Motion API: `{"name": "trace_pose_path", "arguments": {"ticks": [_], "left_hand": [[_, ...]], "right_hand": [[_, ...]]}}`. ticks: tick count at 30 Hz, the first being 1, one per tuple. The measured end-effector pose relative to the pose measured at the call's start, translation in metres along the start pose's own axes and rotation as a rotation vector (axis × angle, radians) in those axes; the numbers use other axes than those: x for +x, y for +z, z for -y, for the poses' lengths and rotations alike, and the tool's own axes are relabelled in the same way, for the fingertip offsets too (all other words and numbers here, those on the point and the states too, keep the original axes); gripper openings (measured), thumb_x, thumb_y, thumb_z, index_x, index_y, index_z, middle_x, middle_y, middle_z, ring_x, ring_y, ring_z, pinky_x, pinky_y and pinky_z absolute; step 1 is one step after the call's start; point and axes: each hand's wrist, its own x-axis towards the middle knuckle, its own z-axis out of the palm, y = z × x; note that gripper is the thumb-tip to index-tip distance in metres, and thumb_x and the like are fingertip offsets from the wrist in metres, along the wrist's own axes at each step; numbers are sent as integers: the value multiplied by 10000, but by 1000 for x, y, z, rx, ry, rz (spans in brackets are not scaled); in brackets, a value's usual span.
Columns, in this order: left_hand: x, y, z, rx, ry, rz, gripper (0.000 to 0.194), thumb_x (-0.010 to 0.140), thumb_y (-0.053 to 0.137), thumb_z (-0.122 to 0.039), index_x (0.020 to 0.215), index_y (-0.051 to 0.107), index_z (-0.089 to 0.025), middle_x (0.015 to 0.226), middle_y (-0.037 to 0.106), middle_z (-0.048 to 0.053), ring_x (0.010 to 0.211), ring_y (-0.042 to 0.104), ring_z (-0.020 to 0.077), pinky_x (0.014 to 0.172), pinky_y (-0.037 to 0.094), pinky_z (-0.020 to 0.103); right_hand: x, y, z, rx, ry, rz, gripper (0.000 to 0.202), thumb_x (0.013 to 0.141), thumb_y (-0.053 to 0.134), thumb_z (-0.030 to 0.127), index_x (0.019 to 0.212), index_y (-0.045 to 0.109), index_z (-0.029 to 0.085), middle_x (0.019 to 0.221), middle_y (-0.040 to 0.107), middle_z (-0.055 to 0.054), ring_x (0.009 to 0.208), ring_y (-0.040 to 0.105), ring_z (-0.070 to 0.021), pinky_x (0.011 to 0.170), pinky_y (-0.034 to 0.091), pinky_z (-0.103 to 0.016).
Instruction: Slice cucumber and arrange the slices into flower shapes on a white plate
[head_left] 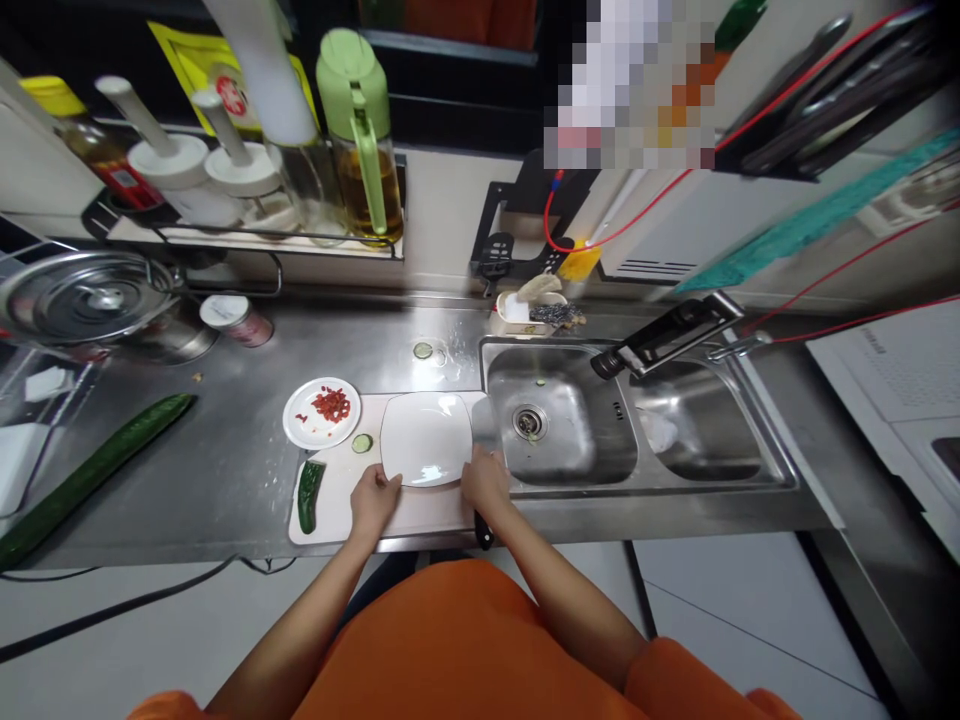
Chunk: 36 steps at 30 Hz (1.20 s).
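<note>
A white squarish plate (427, 440) is over the white cutting board (330, 515). My left hand (375, 500) pinches its near left corner between thumb and fingers. At its right edge, my right hand (486, 482) is closed on the rim. Under the right hand lies a kitchen knife, its black handle (484, 532) toward me and its blade partly hidden. A cut cucumber piece (308, 497) and a cucumber slice (362, 443) rest on the board, left of the plate. Beyond them sits a round white plate (294, 420) with chopped red pieces (331, 404).
The double sink (562, 440) with a black faucet (667, 335) is on the right. A long cucumber (97, 475) lies at left, near a lidded pot (172, 335) and a small can (244, 320). Behind stand an oil bottle (360, 140) and seasoning jars (176, 175) on a rack.
</note>
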Motion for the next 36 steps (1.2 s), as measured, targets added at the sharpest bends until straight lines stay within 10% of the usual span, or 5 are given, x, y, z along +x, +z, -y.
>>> {"name": "trace_pose_path", "arguments": {"ticks": [7,12,36], "left_hand": [[2,-10,5,9,27,23,275,712,567,-475,777,552,-208,686,600,-10,652,565,167,676,403,268],[20,-32,18,5,123,-197,425,754,540,-472,1035,591,-157,867,646,65,797,595,206,790,435,306],[46,-53,11,48,97,-197,188,729,537,-351,800,639,-210,736,659,22,684,582,171,718,403,272]], "right_hand": [[-3,-4,-1,-32,-39,21,249,870,414,140,1057,577,137,1027,645,-157,1142,471,-277,814,369,-342],[-6,-9,-4,-41,-41,-5,241,885,416,173,1057,584,153,1050,636,-152,1135,470,-275,803,369,-343],[-23,-7,0,40,-100,-83,348,882,418,198,1189,580,174,1114,628,-120,1120,462,-251,810,367,-312]]}}
